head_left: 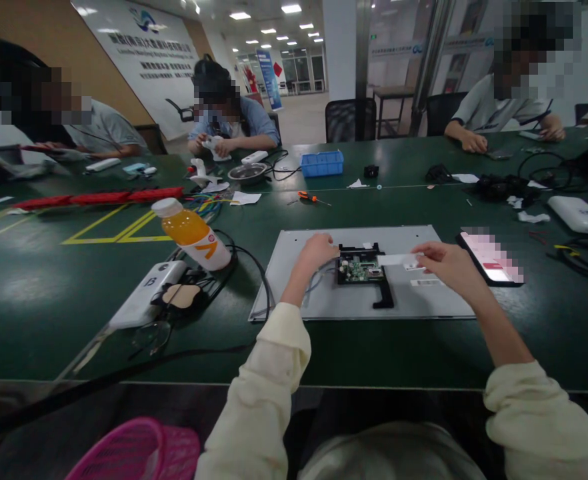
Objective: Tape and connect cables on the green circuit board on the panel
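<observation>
A grey flat panel (299, 293) lies on the table in front of me. On it sits a black plastic frame (385, 295) around a green circuit board (357, 269). My left hand (318, 252) is closed at the frame's upper left corner; its fingertips touch or nearly touch the frame, and what they pinch is hidden. My right hand (444, 263) pinches the right end of a white flat strip (397, 261), like a ribbon cable. The strip's left end reaches the board's right side; whether it is attached I cannot tell. Thin grey wires (319, 277) run below my left hand.
An orange drink bottle (194, 233), a white power bank (149, 293) and black cables stand left of the panel. A lit phone (491, 259) lies at its right. Beyond are a screwdriver (314, 199) and a blue bin (323, 164). Three people sit across the table.
</observation>
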A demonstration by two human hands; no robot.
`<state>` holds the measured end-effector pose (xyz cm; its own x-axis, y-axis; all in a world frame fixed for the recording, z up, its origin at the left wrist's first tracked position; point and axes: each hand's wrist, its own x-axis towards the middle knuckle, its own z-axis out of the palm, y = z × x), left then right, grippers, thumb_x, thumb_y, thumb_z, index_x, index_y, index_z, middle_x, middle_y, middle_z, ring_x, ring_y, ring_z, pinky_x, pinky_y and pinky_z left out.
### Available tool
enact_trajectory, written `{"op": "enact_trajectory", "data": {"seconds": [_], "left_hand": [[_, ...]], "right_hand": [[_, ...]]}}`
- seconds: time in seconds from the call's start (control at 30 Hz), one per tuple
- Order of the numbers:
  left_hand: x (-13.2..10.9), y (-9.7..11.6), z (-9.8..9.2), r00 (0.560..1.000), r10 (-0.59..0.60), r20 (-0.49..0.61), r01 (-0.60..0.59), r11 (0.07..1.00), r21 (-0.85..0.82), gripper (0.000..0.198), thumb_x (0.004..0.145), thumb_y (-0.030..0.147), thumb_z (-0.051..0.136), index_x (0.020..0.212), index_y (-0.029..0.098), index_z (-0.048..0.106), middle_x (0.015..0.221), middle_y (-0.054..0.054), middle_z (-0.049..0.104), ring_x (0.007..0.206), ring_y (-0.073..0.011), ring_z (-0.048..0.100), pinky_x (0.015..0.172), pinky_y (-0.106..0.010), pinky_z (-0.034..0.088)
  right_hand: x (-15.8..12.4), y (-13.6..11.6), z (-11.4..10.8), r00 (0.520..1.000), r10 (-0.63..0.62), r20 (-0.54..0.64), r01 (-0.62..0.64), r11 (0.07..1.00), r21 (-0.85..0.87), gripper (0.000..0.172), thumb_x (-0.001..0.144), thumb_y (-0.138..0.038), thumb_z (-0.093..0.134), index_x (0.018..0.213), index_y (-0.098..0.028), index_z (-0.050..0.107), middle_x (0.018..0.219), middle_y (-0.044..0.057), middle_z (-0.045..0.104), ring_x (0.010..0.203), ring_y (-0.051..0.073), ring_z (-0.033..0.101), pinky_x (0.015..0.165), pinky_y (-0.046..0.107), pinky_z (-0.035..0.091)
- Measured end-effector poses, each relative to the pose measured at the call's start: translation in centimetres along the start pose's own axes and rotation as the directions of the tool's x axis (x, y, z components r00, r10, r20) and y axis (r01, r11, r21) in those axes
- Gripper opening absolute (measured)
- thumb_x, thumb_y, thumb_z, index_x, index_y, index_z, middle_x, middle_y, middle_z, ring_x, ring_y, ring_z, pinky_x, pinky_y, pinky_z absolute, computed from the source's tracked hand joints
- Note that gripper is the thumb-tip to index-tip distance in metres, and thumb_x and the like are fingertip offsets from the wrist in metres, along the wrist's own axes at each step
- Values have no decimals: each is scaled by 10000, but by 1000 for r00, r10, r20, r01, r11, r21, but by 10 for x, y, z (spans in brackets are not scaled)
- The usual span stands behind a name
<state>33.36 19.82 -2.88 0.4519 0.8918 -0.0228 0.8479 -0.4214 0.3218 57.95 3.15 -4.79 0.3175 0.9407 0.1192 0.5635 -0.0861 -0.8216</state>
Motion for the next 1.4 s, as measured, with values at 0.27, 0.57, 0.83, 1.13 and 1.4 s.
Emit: {"op": "enact_trajectory", "data": {"seconds": [0.27, 0.57, 0.83, 1.13, 1.4], "left_hand": [[15, -25, 17, 996, 41, 75, -31, 991, -128, 251, 737, 336, 626, 881, 153, 720, 872, -65, 700, 866, -196, 619, 808, -267, 474], [16, -33, 23, 995, 80, 64, -59, 957, -284, 197, 709, 326, 629, 752, 145, 695, 746, -30, 671, 767, -166, 591, 754, -267, 472], [10, -41, 20, 993, -24, -117, -10, 958, -288, 192, 779, 287, 546, 761, 138, 666, 753, -34, 664, 745, -155, 577, 731, -260, 446], [1, -42, 19, 969, -112, -222, 104, 993, -49, 174, 803, 210, 509, 862, 160, 665, 906, -77, 661, 920, -197, 581, 862, -299, 430], [-11, -36, 19, 945, -110, -307, 129, 991, 43, 322, 833, 160, 476, 1138, 169, 581, 1118, -126, 592, 1044, -244, 547, 883, -342, 439]], "right_hand": [[18, 34, -1, 995, 56, -84, -86, 911, -403, 360, 844, -300, 535, 1141, -124, 637, 1039, 155, 658, 807, 236, 676, 741, 364, 532], [40, -20, 25, 956, -278, 91, 278, 766, -580, 346, 887, -281, 497, 1180, -148, 624, 1228, 161, 558, 1062, 274, 589, 914, 383, 459], [82, -10, 73, 856, -394, 335, 510, 750, -420, 261, 859, -210, 544, 1070, -125, 673, 1128, 119, 662, 1086, 230, 575, 973, 348, 414], [77, -10, 81, 915, -320, 246, 403, 758, -512, 274, 902, -174, 450, 1022, -170, 696, 1076, 87, 691, 1017, 202, 603, 898, 305, 430], [71, -14, 46, 925, -379, -6, 308, 760, -572, 271, 907, -176, 430, 1020, -180, 677, 1085, 82, 672, 1019, 228, 589, 863, 328, 431]]}}
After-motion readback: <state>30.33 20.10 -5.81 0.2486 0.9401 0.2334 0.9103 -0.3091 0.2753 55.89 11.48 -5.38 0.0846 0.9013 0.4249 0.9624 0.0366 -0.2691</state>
